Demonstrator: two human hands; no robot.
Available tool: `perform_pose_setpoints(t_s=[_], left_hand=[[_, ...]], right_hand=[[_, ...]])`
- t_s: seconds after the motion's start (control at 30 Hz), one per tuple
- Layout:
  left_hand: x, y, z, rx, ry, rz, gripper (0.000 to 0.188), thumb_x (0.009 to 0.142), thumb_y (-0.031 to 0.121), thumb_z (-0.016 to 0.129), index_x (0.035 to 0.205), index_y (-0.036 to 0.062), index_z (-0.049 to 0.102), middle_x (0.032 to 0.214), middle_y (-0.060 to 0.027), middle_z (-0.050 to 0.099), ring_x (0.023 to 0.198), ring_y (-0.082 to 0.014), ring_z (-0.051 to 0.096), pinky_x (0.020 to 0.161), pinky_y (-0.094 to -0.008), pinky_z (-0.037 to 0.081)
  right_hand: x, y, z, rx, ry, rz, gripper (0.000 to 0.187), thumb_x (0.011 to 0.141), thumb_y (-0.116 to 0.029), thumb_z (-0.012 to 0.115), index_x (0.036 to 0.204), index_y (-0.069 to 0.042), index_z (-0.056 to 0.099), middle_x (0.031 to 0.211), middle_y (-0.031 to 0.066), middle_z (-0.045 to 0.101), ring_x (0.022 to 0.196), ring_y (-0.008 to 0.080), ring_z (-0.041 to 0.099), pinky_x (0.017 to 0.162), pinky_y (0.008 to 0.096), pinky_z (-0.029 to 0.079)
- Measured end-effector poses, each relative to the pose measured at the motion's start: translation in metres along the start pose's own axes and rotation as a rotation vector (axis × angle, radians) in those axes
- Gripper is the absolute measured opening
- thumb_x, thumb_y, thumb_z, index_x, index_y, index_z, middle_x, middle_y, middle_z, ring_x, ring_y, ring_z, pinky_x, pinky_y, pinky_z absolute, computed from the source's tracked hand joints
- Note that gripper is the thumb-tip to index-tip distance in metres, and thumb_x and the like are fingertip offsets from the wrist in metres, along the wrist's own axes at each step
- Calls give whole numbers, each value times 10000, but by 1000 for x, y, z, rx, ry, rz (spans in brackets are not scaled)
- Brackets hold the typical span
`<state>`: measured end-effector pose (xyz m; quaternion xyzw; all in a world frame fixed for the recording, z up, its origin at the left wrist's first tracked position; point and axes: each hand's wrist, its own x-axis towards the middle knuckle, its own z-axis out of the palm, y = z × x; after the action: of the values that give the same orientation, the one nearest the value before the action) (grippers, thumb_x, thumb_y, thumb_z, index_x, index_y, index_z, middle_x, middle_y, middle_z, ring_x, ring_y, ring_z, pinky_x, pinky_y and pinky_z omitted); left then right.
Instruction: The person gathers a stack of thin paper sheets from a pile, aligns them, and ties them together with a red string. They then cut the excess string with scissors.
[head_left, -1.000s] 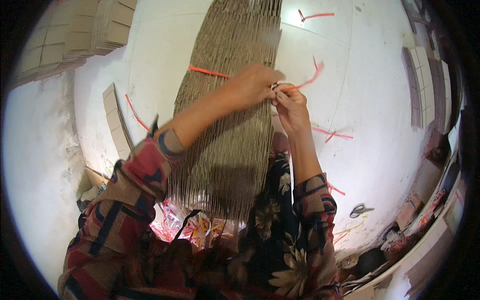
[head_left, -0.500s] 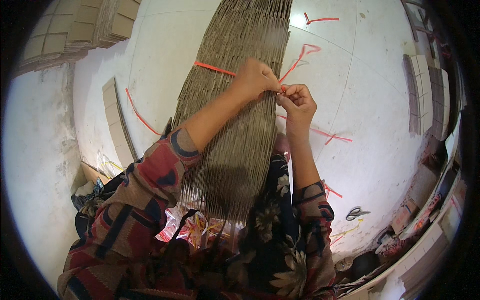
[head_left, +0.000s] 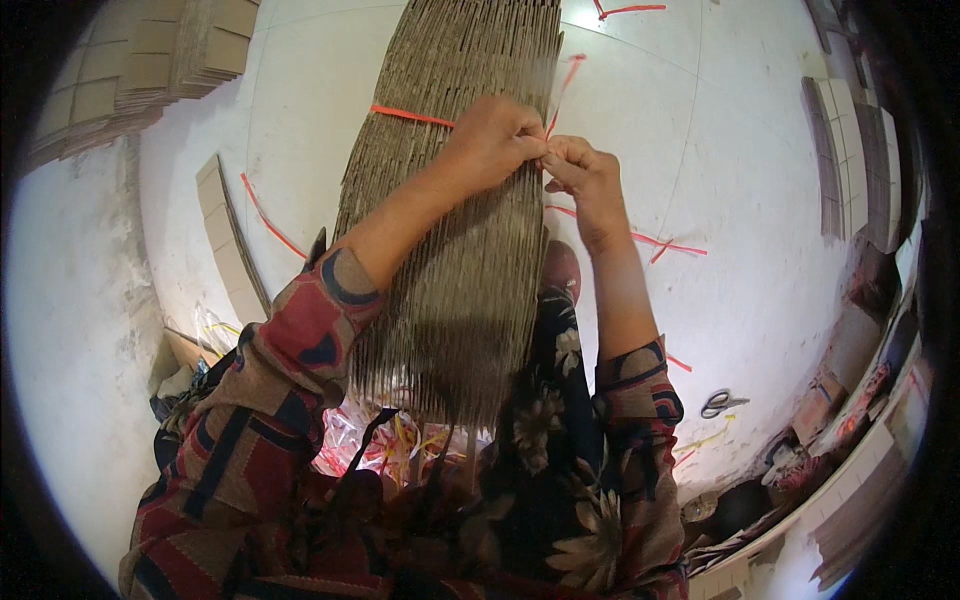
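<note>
A long bundle of brown corrugated cardboard pieces [head_left: 440,250] stretches away from me, its many thin edges facing up. Across its far part runs a red strap [head_left: 412,116]. At the bundle's right edge my left hand [head_left: 492,145] pinches the strap, its fingers closed. Touching it from the right, my right hand [head_left: 585,185] is also closed, thumb and fingertips pressed together at the same spot. A loose end of the strap sticks up beyond the fingers. The point where the strap's ends meet is mostly hidden by my fingertips.
Several red strips [head_left: 270,215] lie on the pale floor on both sides. Scissors [head_left: 722,403] rest at the lower right. Stacked cardboard [head_left: 150,60] stands far left, with more cardboard [head_left: 838,160] at the right. Near my lap is a heap of coloured strips and clear plastic [head_left: 400,445].
Both hands have come closer together at the strap. Its loose end has swung more upright and looks blurred. The whole view has shifted slightly.
</note>
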<state>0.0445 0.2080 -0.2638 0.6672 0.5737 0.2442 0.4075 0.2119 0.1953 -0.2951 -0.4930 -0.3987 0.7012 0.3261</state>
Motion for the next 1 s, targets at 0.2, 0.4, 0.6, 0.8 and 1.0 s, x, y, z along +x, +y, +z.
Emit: perform_pose_setpoints(t_s=[0.2,0.4,0.6,0.8,1.0], left_hand=[[4,-2,0,-27,-41,34,163,695,159,645,706,-2,626,621,-123,590,562,-213,563,544,-325,435],[6,-5,-15,113,-121,223,109,747,101,617,763,-7,625,660,-99,596,588,-199,567,555,-317,439],[8,-10,-32,565,-42,447,110,724,71,589,704,1,507,690,-122,528,677,-332,556,571,-413,438],[10,-15,-32,612,-136,376,132,722,66,583,833,30,519,782,-120,531,750,-327,548,650,-394,457],[-72,-46,-88,306,282,88,584,775,296,637,1282,84,440,1255,-112,490,1115,-249,487,895,-342,408]], right_hand=[[8,-10,-10,-475,-142,-108,115,729,-106,671,744,-9,613,655,74,589,579,123,516,531,281,417],[-10,-3,13,-455,199,-300,96,740,-53,627,817,-8,593,685,147,586,576,219,554,550,329,446],[-15,5,11,-1301,153,-633,111,742,6,531,833,-57,537,680,115,518,636,291,563,514,396,455],[-1,55,-7,-1247,100,-676,91,732,-80,541,750,-97,453,679,67,515,654,270,575,535,430,454],[-47,79,-7,-401,121,-275,464,825,-159,521,1255,-59,380,1102,175,508,1006,278,535,837,344,428]])
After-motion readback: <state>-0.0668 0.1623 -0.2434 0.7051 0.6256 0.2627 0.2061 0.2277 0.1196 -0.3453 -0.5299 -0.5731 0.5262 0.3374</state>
